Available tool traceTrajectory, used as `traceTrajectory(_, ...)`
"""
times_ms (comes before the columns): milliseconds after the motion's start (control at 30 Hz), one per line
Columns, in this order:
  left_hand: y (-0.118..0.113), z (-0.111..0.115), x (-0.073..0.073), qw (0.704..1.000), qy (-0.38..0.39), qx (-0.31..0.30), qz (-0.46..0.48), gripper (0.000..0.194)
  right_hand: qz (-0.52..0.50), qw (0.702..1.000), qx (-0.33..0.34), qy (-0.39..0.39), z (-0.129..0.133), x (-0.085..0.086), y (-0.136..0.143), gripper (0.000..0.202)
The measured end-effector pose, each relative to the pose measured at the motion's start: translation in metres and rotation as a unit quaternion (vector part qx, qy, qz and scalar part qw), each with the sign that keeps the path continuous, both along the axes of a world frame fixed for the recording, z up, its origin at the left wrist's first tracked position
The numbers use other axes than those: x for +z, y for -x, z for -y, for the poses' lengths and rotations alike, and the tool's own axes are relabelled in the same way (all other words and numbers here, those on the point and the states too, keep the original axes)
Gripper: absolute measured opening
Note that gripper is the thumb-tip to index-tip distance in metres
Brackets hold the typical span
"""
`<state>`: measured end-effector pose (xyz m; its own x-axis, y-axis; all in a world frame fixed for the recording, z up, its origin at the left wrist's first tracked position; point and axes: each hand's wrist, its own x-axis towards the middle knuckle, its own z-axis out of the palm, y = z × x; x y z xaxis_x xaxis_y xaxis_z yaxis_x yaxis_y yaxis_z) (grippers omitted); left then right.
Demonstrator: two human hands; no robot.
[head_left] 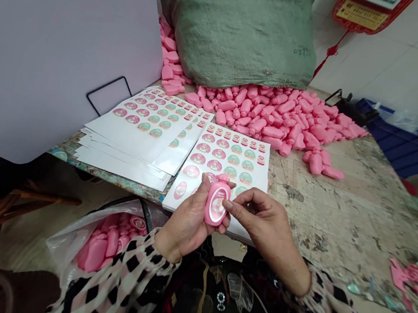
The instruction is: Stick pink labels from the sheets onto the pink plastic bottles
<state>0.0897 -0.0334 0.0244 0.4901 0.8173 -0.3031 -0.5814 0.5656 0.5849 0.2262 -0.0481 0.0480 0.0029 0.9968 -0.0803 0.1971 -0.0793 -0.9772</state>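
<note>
A small pink plastic bottle (215, 221) stands upright in my left hand (189, 223), which is closed around its back and sides. On its front is an oval pink sticker (217, 209) with a white rim and the word "BABY". My right hand (271, 227) has its fingers curled, the thumb tip touching the sticker's right edge; whatever is between the fingertips is hidden. Under both hands lies a sheet of stickers (228, 152) with pink and green rounded labels, partly covered by the hands and the bottle.
More sticker sheets (135, 138) lie at left. Loose pink bottles (260, 114) spill from a green sack (240, 27) on the worn table (328, 215). Below left, a plastic bag (73, 240) holds labelled bottles. Pink scraps (409, 278) are at right, a blue crate (408, 148) behind.
</note>
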Motion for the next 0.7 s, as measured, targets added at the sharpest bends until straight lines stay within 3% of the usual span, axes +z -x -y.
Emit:
traceTrajectory(200, -0.006, -0.001, 0.005, 0.999, -0.049, -0.014, -0.010, 0.063, -0.077, 0.997, 0.025, 0.017, 0.000, 0.004, -0.001, 0.024)
traceTrajectory(267, -0.005, -0.002, 0.007, 0.997, -0.075, -0.030, -0.019, 0.054, -0.080, 0.996, 0.025, 0.016, 0.000, 0.005, -0.004, 0.025)
traceTrajectory(333, -0.004, -0.003, 0.011, 0.992, -0.100, -0.063, -0.035, 0.045, -0.035, 0.999, 0.016, 0.002, 0.001, 0.006, -0.010, 0.023)
traceTrajectory(500, -0.008, -0.008, 0.019, 0.980, -0.117, -0.147, -0.059, 0.048, 0.122, 0.992, 0.025, -0.036, 0.005, 0.010, -0.034, 0.017)
traceTrajectory(700, -0.025, -0.012, 0.018, 0.956, -0.150, -0.234, -0.097, 0.051, 0.145, 0.989, 0.026, -0.023, 0.012, 0.007, -0.059, 0.025)
